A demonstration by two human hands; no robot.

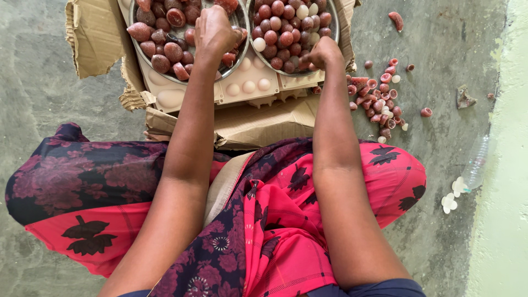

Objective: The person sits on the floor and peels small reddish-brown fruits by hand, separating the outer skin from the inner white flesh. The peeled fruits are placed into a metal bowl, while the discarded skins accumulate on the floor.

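Observation:
Two round metal bowls rest on flattened cardboard before me. The left bowl (133,50) holds larger reddish-brown pieces (172,52). My left hand (216,30) reaches into it, fingers curled among the pieces; what it grips is hidden. The right bowl (335,27) is full of small round reddish balls (280,38) with a few pale ones. My right hand (323,53) rests at its near rim, fingers closed, apparently pinching something small I cannot make out.
A pale moulded tray (247,85) with round cavities lies under the bowls on torn cardboard (96,36). Red shell-like scraps (379,99) are scattered on the concrete floor to the right. A clear plastic bottle (476,162) lies by the green wall. My lap fills the foreground.

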